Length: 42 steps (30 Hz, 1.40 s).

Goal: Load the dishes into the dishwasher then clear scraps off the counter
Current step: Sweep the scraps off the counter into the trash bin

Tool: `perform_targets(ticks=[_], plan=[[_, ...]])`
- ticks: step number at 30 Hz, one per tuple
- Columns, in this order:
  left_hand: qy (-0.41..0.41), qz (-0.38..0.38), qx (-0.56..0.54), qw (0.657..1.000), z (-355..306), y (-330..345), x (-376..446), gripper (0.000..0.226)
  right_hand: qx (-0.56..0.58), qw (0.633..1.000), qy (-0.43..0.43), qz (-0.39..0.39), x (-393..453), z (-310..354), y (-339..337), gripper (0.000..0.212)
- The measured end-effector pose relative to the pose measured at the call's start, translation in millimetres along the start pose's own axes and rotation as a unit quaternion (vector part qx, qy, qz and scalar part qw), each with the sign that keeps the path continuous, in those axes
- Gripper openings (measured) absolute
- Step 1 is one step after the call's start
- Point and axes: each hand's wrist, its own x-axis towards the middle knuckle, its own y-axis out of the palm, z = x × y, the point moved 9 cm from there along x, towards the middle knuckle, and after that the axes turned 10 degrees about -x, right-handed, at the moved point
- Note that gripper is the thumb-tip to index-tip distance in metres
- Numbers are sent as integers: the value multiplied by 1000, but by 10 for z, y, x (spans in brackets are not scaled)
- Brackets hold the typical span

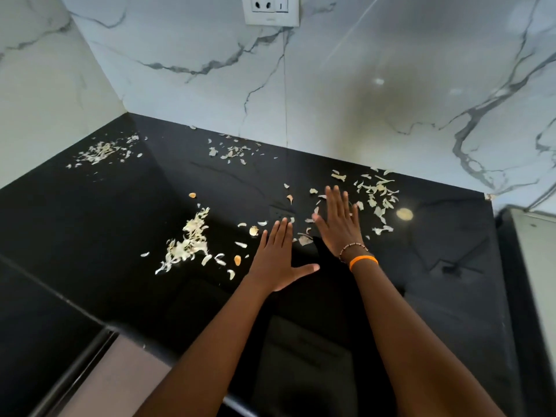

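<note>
Four loose patches of pale scraps lie across the glossy black tabletop [436,266], which fits into a corner of white marble-veined wall [391,85]. One patch [100,152] sits far back on the left near the corner, a second [233,152] lies close under the back wall below the socket plate [270,9], a third and denser heap [188,240] lies nearer the front on the left, and a fourth [377,197] spreads out toward the right (thin, papery flakes, with a few yellowish bits among them).

Both hands are stretched out flat over the tabletop between the front heap and the right patch. The left hand [278,260] lies palm down with fingers straight and together and the thumb spread out to the right; its grip is wide and holds nothing. The right hand [340,221] reaches a little further back, fingers extended and close together, its grip also wide and empty, with stray flakes just beside its fingertips and thumb. Whether the palms press on the surface or hover just above it cannot be told. An orange band [362,261] and a beaded bracelet [352,249] circle the right wrist.

No dishes or dishwasher are in view.
</note>
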Motion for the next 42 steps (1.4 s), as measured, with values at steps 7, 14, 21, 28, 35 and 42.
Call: perform_targets(ticks=[7,14,21,28,35,42], plan=[[19,-11,18,1000,-90,-14,640,122,35,973,225,-38,119,-1377,-267,65],[43,-15,28,999,-139,-46,847,128,22,987,157,18,439,-699,26,68],[49,-18,14,999,-164,-66,823,125,251,958,100,-96,607,-565,-293,55],[40,-77,21,996,-160,-116,817,109,112,969,207,-81,856,-1511,-321,50],[24,-103,-12,994,-99,-140,803,95,257,966,-29,-21,965,-833,-146,39],[-10,-120,-34,992,-40,-176,791,95,72,997,25,-27,1323,-897,-177,54]])
